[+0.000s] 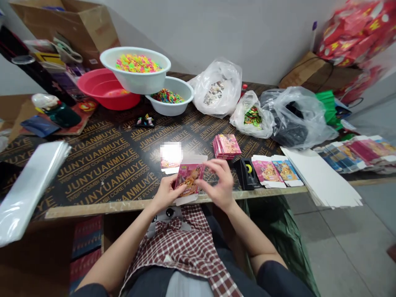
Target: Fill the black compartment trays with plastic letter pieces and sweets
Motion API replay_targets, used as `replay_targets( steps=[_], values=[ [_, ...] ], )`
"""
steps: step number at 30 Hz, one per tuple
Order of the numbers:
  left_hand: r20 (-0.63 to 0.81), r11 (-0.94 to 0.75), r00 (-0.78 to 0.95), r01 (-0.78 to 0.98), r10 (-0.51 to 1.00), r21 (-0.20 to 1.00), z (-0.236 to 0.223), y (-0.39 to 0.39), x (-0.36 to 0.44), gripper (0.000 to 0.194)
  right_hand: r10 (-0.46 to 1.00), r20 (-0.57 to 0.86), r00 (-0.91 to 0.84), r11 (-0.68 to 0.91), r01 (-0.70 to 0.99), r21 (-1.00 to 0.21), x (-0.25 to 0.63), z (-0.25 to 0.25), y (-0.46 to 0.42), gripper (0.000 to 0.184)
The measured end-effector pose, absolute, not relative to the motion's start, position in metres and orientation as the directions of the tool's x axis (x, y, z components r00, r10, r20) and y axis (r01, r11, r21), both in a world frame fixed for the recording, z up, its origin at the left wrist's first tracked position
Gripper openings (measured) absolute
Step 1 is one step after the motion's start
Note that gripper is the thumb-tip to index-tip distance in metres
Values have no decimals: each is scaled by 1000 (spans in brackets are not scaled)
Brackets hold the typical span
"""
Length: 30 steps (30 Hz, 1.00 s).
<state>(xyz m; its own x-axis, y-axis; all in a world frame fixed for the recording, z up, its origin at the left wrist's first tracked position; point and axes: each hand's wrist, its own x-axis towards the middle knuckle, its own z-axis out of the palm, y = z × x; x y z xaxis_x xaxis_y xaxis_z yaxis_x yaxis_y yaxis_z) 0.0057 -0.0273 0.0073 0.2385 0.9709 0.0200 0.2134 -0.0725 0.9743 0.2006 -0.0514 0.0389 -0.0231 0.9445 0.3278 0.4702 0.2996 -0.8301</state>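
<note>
My left hand (165,194) is closed on the lower left edge of a small pink card box (189,177) with a cartoon print, its thumb on the front. White flaps stick out at the box's top and bottom. At the right edge of the box is my right hand (219,181), fingers curved and apart, with the thumb tip against the printed face. Behind the box lies another white-and-pink carton (170,165), partly blurred out. A stack of pink boxes (227,146) stands to the right, near a black tape dispenser (246,173) with yellow tape.
Flat pink and blue cartons (269,171) and white card sheets (321,177) lie along the right edge. Toward the wall are a white basin (136,78) of colourful pieces, a red basin (105,88) and plastic bags (216,88). Clear plastic sleeves (34,185) lie left.
</note>
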Motion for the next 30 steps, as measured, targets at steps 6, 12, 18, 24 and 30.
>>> replay_targets(
  steps=[6,12,18,24,30],
  values=[
    [85,-155,373,163,924,974,1,-36,13,25,942,331,-50,317,455,-832,202,17,-22,31],
    [-164,453,683,-268,712,850,-16,-43,19,68,960,188,-207,254,364,-896,211,17,-32,31],
    [-161,421,622,-297,766,857,-8,-40,24,67,973,204,-105,202,-28,-979,221,0,-28,54],
    [-193,381,574,-227,795,896,-4,-30,26,47,970,49,-238,36,-60,-998,220,-17,-34,59],
    [-215,243,339,-42,916,969,-13,-17,36,31,989,6,150,0,43,-999,221,-36,-40,28]
  ],
)
